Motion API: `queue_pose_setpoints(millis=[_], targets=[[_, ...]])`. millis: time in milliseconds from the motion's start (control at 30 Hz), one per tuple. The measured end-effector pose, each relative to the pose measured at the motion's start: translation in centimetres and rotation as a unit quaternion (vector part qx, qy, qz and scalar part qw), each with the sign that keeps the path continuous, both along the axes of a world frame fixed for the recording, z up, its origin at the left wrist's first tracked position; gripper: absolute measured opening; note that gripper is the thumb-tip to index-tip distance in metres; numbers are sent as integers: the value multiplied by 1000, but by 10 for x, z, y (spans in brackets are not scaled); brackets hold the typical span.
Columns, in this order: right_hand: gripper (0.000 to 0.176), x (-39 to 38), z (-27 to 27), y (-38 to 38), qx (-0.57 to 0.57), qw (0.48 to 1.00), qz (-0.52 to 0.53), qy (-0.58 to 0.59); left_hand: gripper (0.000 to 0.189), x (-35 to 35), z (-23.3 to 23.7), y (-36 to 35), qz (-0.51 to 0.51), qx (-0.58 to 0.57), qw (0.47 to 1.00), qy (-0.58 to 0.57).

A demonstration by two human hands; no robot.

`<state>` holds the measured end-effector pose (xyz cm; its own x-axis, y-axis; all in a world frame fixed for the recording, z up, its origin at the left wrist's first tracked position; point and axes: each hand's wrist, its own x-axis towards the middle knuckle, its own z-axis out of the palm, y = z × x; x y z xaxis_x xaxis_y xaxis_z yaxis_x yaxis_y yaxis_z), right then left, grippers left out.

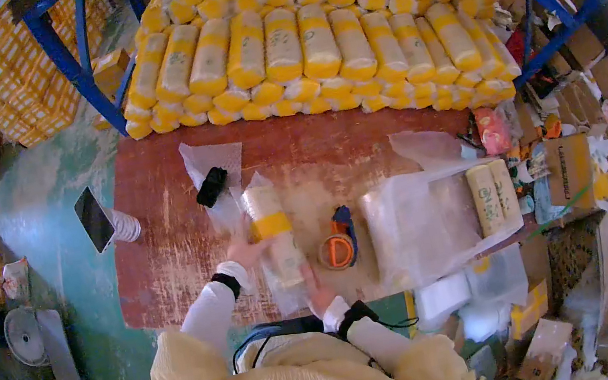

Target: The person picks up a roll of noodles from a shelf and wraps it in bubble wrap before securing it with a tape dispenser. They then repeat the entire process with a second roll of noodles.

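A pale roll (280,258) in clear plastic, with a yellow tape band round its middle, lies lengthwise on the table in front of me. My left hand (248,250) grips its left side, fingers reaching onto the plastic just below the band. At the lower right end, my right hand (319,291) holds the edge of the wrapped roll; some fingers are hard to make out. An orange and blue tape dispenser (340,249) lies to the right of the roll. Up and left is a black bundle (212,186) on a sheet of bubble wrap (221,158).
Many yellow-taped rolls (282,43) are stacked along the table's (162,215) far side. Plastic sheets (423,218) lie at right, with two more rolls (494,197) beside them. A tablet on a stand (96,220) is at the left edge. Cartons (569,172) crowd the right.
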<state>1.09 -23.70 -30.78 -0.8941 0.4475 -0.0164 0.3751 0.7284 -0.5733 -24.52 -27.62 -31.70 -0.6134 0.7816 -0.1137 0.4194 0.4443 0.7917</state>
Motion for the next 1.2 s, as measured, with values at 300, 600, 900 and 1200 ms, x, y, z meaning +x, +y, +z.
queue_pose_setpoints(millis=[300, 600, 900, 1200], targets=[[22, -34, 105, 57, 101, 994, 27, -44, 89, 21, 109, -30, -299, -109, 872, 372], [15, -159, 268, 83, 183, 931, 302, -91, 118, 63, 220, -29, -87, 31, 984, -150], [42, -91, 242, 125, -314, 923, 173, 140, 100, 60, 158, -22, -151, 244, 899, -330], [29, -86, 236, 106, -152, 971, 185, -24, 98, 50, 154, -25, -167, 190, 919, -303]])
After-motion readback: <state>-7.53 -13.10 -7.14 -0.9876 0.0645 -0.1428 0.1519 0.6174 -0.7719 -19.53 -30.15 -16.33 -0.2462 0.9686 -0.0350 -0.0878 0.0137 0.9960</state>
